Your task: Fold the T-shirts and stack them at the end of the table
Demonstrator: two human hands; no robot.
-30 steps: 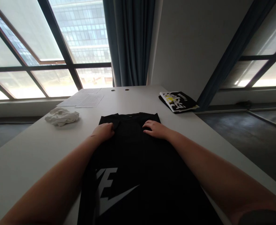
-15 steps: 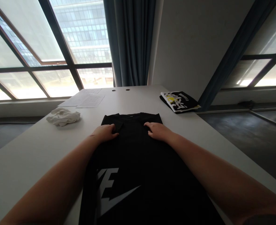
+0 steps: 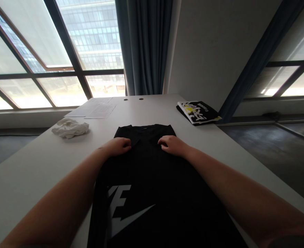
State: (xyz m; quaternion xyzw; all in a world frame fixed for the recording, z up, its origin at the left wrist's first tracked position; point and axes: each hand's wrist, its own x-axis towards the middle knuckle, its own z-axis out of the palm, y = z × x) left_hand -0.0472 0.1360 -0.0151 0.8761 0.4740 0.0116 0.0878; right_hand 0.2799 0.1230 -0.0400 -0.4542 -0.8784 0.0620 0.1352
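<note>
A black T-shirt (image 3: 147, 172) with a grey printed logo lies lengthwise on the white table, its collar end pointing away from me and its sides turned inward. My left hand (image 3: 120, 146) is closed on the fabric near the left shoulder, fingers curled into the cloth. Opposite it, my right hand (image 3: 173, 144) has its fingers bent round the cloth near the right shoulder. The fingertips of both hands are partly hidden against the dark fabric. The shirt's lower end runs out of view towards me.
On the white table (image 3: 51, 179), a crumpled white cloth (image 3: 71, 128) lies to the left. Sheets of paper (image 3: 100, 109) are behind it. A folded black garment with white and yellow print (image 3: 199, 112) rests near the right edge. Behind stand a blue curtain (image 3: 144, 48) and windows.
The shirt's shoulder edges have drawn inward, so its far end looks narrower. The fingers of both hands are curled more tightly into the cloth.
</note>
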